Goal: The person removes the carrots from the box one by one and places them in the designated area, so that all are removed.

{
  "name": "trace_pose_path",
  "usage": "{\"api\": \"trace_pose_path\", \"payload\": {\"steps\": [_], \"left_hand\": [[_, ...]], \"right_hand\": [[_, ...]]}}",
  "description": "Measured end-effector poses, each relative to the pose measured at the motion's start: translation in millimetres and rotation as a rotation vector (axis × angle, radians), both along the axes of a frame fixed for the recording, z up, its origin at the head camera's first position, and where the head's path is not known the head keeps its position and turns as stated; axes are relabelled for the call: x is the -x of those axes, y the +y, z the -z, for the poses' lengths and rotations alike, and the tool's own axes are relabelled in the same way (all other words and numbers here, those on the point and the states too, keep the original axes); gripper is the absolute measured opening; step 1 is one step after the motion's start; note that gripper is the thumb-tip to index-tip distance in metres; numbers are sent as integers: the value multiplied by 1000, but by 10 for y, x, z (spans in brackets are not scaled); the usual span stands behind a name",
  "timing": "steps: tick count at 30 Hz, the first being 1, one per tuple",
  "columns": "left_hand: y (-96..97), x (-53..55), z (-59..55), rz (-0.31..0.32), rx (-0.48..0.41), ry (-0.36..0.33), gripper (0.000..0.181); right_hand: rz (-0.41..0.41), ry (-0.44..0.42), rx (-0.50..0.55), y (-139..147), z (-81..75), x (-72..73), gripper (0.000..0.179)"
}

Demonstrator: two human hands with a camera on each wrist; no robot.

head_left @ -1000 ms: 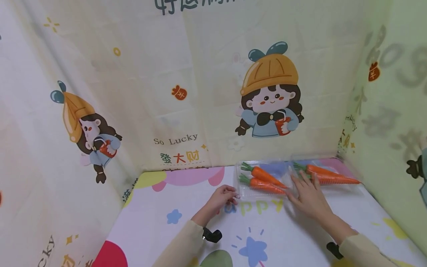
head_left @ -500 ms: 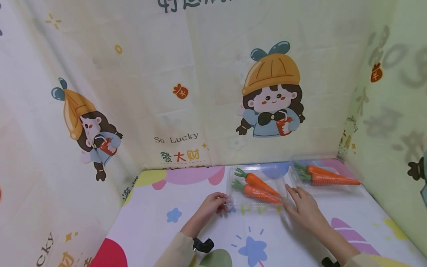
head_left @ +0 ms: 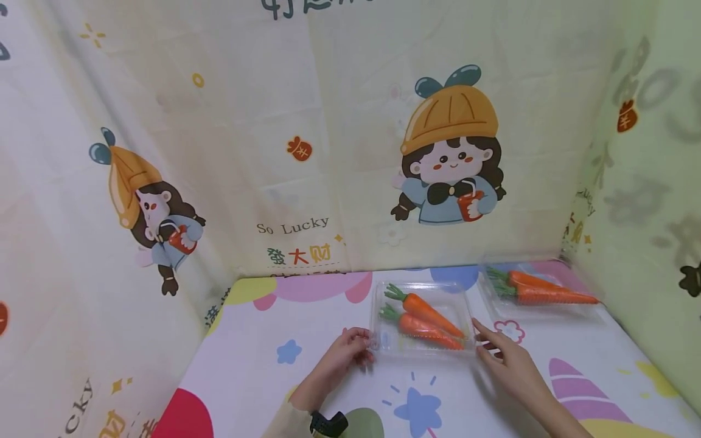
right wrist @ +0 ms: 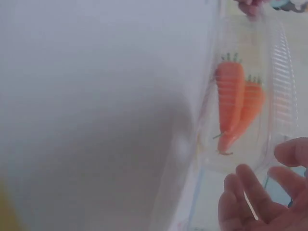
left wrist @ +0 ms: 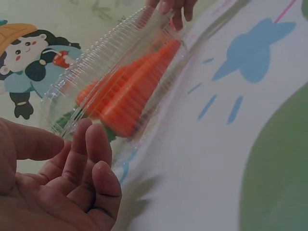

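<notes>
A clear plastic clamshell box [head_left: 453,297] holds two orange carrots [head_left: 423,328] with green tops, lying slantwise side by side. My left hand [head_left: 344,354] pinches its left edge, thumb above and fingers curled beneath. At the opposite edge, the fingers and thumb of my right hand [head_left: 510,363] grip the rim near the front right corner. In the left wrist view the ridged side of the box faces the camera, with the carrots [left wrist: 124,107] showing through. The right wrist view shows the carrot tips pointing toward my right hand [right wrist: 264,199].
A second clear box [head_left: 553,311] with carrots [head_left: 550,292] stands at the back right, near the corner of the printed cloth walls. The table [head_left: 323,401] has a white cover with coloured prints. Behind it hangs a cream cloth [head_left: 350,121] with cartoon figures.
The box of carrots has come away from the second box, leftward and then toward me, with both hands at its sides. My right hand has left the second box's edge; that box stays put.
</notes>
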State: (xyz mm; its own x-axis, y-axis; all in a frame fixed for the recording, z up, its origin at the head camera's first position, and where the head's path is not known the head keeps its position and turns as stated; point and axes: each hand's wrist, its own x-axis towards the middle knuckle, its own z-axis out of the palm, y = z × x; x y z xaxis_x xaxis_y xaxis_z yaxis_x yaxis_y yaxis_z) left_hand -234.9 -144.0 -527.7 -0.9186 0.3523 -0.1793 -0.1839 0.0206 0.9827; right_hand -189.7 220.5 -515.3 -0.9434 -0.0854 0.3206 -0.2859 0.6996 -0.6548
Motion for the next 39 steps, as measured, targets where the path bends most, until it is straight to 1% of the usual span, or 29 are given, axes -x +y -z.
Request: {"api": "trace_pose_path", "payload": {"steps": [3,6,8,10,13,14,16,18,20,22,25,27,31,36,39], "left_hand": [[7,-90,-1,12,-26,-13,24],[2,-189,-5,25,-45,-27,22],[-3,-253,-11,29,-63,-41,22],[-9,-307,-11,37,-78,-52,24],[-14,-360,-7,40,-98,-76,26],[-14,-373,-10,41,-104,-84,26],[-16,-389,-10,43,-111,-102,24],[-19,-402,-11,45,-115,-114,22],[-21,-408,-11,46,-116,-128,21],[-21,-409,-7,49,-115,-134,20],[-21,-411,1,51,-113,-142,20],[-21,-411,1,63,-114,-149,19],[-20,-420,3,86,-110,-147,17],[-28,-427,1,77,-67,-130,17],[-17,-428,-21,76,-37,-117,16]], "right_hand": [[15,-40,50,35,-4,-69,46],[20,-130,102,68,-9,-138,45],[16,-233,164,89,-8,-179,48],[13,-365,268,109,-1,-203,55],[17,-537,430,129,21,-216,64],[24,-579,472,131,30,-213,65],[40,-635,511,130,51,-207,63],[56,-666,533,124,72,-202,57],[52,-683,552,120,91,-203,50],[21,-693,579,124,107,-210,45],[-48,-697,621,126,121,-214,38],[-72,-705,630,117,125,-205,35],[-95,-712,628,95,126,-190,29],[-161,-694,620,93,124,-207,26],[-181,-690,618,98,117,-215,25]]}}
